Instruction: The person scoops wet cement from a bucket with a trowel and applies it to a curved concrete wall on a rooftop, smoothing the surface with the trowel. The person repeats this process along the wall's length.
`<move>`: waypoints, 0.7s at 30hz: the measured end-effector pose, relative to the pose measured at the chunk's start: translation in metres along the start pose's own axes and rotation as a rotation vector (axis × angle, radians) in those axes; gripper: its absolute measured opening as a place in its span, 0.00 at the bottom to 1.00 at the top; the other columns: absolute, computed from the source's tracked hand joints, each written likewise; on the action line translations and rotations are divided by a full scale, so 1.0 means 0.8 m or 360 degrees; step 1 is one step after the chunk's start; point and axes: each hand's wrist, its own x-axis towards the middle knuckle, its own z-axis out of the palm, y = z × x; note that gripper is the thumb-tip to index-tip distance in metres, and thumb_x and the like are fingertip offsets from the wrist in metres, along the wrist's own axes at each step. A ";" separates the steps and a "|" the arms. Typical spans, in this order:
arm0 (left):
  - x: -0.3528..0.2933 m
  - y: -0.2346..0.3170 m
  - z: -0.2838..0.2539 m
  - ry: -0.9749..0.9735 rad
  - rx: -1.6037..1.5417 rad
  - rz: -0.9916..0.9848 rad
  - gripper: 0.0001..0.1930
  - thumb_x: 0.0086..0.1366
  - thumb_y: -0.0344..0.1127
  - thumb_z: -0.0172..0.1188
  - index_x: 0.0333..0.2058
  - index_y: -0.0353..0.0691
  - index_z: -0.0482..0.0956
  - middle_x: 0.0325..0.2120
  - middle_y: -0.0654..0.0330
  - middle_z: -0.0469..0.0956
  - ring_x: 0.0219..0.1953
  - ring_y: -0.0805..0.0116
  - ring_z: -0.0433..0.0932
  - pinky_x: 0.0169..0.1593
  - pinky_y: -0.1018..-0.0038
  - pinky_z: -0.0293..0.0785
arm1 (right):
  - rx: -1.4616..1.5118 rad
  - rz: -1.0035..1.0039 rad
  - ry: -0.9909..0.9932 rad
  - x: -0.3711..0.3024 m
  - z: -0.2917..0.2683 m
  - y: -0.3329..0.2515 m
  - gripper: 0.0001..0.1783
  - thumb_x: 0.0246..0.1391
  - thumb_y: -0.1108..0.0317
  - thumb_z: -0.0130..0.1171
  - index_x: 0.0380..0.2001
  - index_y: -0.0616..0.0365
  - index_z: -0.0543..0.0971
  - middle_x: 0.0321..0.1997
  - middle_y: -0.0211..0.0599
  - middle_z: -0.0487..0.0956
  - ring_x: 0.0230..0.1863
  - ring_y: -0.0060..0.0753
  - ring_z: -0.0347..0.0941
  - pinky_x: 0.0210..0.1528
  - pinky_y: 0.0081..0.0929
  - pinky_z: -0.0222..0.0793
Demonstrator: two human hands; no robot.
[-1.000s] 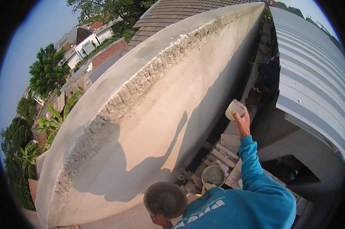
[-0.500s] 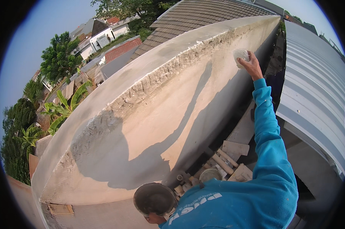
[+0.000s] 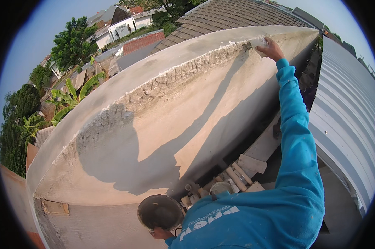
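My right hand (image 3: 272,50), at the end of a stretched arm, grips a pale, see-through cup-like piece (image 3: 258,42). The piece is against the rough upper band of the plastered wall (image 3: 187,108), just below its top edge; its far side is hard to make out. My left hand (image 3: 158,233) is closed on the near rim of a round bucket (image 3: 145,204), which is grey and dirty inside. Shadows of my head and arm fall across the wall's face.
Wooden pieces and round poles (image 3: 236,179) lie beside a second round container (image 3: 220,188) below the wall. To the right is a corrugated metal roof (image 3: 345,108). A tiled roof (image 3: 233,18) lies beyond the wall, trees (image 3: 74,47) to the left.
My right hand has moved up from the wall's smooth face to its rough upper band with the cup-like piece. The bucket sits slightly further left in view, with more of my left hand showing.
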 end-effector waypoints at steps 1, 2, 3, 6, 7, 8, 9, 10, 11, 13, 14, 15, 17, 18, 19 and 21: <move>0.002 -0.004 -0.003 -0.0028 -0.0061 -0.0007 0.20 0.58 0.30 0.61 0.50 0.30 0.79 0.44 0.50 0.81 0.37 0.58 0.79 0.41 0.59 0.78 | -0.0144 -0.0090 0.0072 -0.003 0.001 -0.010 0.43 0.41 0.50 0.70 0.58 0.67 0.75 0.45 0.53 0.83 0.41 0.44 0.83 0.43 0.36 0.79; 0.002 -0.005 -0.008 -0.0006 -0.0052 0.0003 0.20 0.57 0.29 0.60 0.49 0.30 0.79 0.44 0.50 0.81 0.36 0.58 0.79 0.41 0.59 0.78 | -0.0278 -0.0185 0.0139 -0.010 0.001 -0.032 0.43 0.40 0.50 0.70 0.57 0.67 0.75 0.45 0.53 0.83 0.43 0.47 0.82 0.45 0.37 0.78; 0.003 -0.006 -0.012 0.0015 -0.0043 0.0012 0.20 0.57 0.28 0.59 0.49 0.29 0.79 0.43 0.50 0.81 0.36 0.58 0.79 0.40 0.59 0.78 | -0.0108 -0.0027 -0.0030 -0.017 -0.002 -0.055 0.41 0.40 0.51 0.70 0.56 0.66 0.76 0.45 0.54 0.83 0.46 0.51 0.81 0.50 0.39 0.76; -0.004 -0.006 -0.008 -0.0084 -0.0147 0.0004 0.21 0.55 0.25 0.57 0.49 0.29 0.79 0.43 0.51 0.81 0.36 0.59 0.79 0.41 0.60 0.77 | -0.0175 -0.0249 -0.0148 -0.015 -0.009 -0.063 0.42 0.44 0.52 0.71 0.58 0.68 0.73 0.44 0.51 0.83 0.38 0.37 0.81 0.39 0.32 0.78; -0.007 -0.003 -0.004 -0.0138 -0.0196 0.0000 0.21 0.55 0.24 0.56 0.49 0.29 0.79 0.43 0.51 0.81 0.37 0.60 0.78 0.41 0.60 0.77 | -0.0144 -0.0262 -0.0160 -0.019 -0.011 -0.072 0.41 0.43 0.52 0.70 0.57 0.68 0.74 0.43 0.51 0.83 0.39 0.41 0.81 0.41 0.35 0.78; -0.010 0.001 -0.003 -0.0135 -0.0207 0.0010 0.21 0.54 0.24 0.56 0.49 0.29 0.79 0.43 0.52 0.81 0.37 0.60 0.78 0.41 0.61 0.77 | -0.0099 -0.0277 -0.0177 -0.028 -0.009 -0.088 0.40 0.43 0.51 0.70 0.57 0.67 0.75 0.43 0.52 0.83 0.40 0.44 0.81 0.43 0.37 0.78; -0.013 0.006 0.000 -0.0132 -0.0218 0.0020 0.21 0.54 0.24 0.55 0.49 0.29 0.79 0.43 0.53 0.81 0.38 0.60 0.78 0.41 0.61 0.77 | -0.0056 -0.0292 -0.0194 -0.037 -0.008 -0.106 0.40 0.42 0.51 0.70 0.56 0.66 0.77 0.42 0.53 0.83 0.41 0.48 0.82 0.45 0.40 0.77; -0.016 0.010 0.002 -0.0132 -0.0231 0.0029 0.21 0.54 0.24 0.55 0.49 0.29 0.79 0.43 0.53 0.81 0.38 0.60 0.78 0.42 0.62 0.77 | -0.0021 -0.0300 -0.0240 -0.046 -0.010 -0.125 0.40 0.43 0.51 0.70 0.56 0.66 0.76 0.41 0.52 0.83 0.40 0.47 0.82 0.44 0.40 0.77; -0.018 0.013 0.005 -0.0118 -0.0251 0.0006 0.21 0.54 0.24 0.55 0.48 0.30 0.79 0.43 0.54 0.81 0.38 0.61 0.78 0.42 0.62 0.76 | 0.0011 -0.0306 -0.0286 -0.056 -0.012 -0.145 0.40 0.43 0.51 0.70 0.56 0.67 0.76 0.41 0.52 0.83 0.40 0.46 0.81 0.44 0.40 0.77; -0.019 0.015 0.006 -0.0098 -0.0291 -0.0043 0.21 0.53 0.24 0.55 0.48 0.30 0.79 0.43 0.55 0.81 0.39 0.61 0.78 0.43 0.62 0.76 | 0.0062 -0.0336 -0.0381 -0.073 -0.014 -0.180 0.41 0.44 0.50 0.70 0.56 0.68 0.76 0.40 0.51 0.83 0.39 0.44 0.81 0.43 0.38 0.77; -0.016 0.009 0.002 -0.0124 -0.0294 -0.0052 0.21 0.53 0.24 0.55 0.48 0.29 0.80 0.43 0.55 0.81 0.39 0.61 0.78 0.43 0.63 0.76 | 0.0081 -0.0360 -0.0431 -0.080 -0.014 -0.196 0.41 0.44 0.50 0.70 0.56 0.68 0.75 0.40 0.50 0.83 0.38 0.43 0.81 0.42 0.37 0.78; -0.009 -0.001 -0.003 -0.0147 -0.0302 -0.0057 0.21 0.52 0.24 0.55 0.48 0.29 0.80 0.43 0.55 0.81 0.39 0.61 0.78 0.43 0.63 0.76 | 0.0105 -0.0386 -0.0480 -0.086 -0.012 -0.209 0.41 0.44 0.50 0.70 0.56 0.69 0.75 0.40 0.50 0.83 0.37 0.42 0.81 0.41 0.36 0.78; 0.012 -0.034 -0.013 -0.0191 -0.0265 -0.0015 0.22 0.52 0.23 0.54 0.47 0.29 0.80 0.44 0.55 0.80 0.39 0.62 0.78 0.43 0.64 0.75 | 0.0067 -0.0587 -0.0433 -0.094 -0.003 -0.227 0.38 0.48 0.51 0.69 0.55 0.69 0.75 0.38 0.44 0.82 0.33 0.32 0.78 0.35 0.30 0.76; 0.023 -0.053 -0.019 -0.0207 -0.0222 0.0030 0.22 0.52 0.23 0.54 0.47 0.29 0.80 0.44 0.55 0.80 0.38 0.62 0.78 0.43 0.64 0.75 | 0.0050 -0.0692 -0.0412 -0.098 0.003 -0.236 0.37 0.50 0.52 0.69 0.55 0.69 0.75 0.38 0.42 0.81 0.31 0.27 0.76 0.32 0.27 0.76; 0.037 -0.075 -0.026 -0.0220 -0.0179 0.0076 0.22 0.51 0.23 0.53 0.47 0.29 0.80 0.43 0.55 0.80 0.38 0.63 0.78 0.43 0.65 0.75 | 0.0065 -0.0737 -0.0418 -0.102 0.007 -0.247 0.37 0.50 0.50 0.69 0.55 0.69 0.75 0.37 0.42 0.81 0.31 0.28 0.76 0.31 0.28 0.76; 0.069 -0.121 -0.047 -0.0244 0.0038 0.0334 0.22 0.51 0.22 0.53 0.48 0.30 0.80 0.43 0.55 0.80 0.38 0.63 0.78 0.42 0.65 0.75 | 0.0117 -0.0841 -0.0439 -0.109 0.012 -0.275 0.39 0.50 0.48 0.70 0.55 0.69 0.75 0.37 0.42 0.81 0.31 0.29 0.77 0.31 0.28 0.76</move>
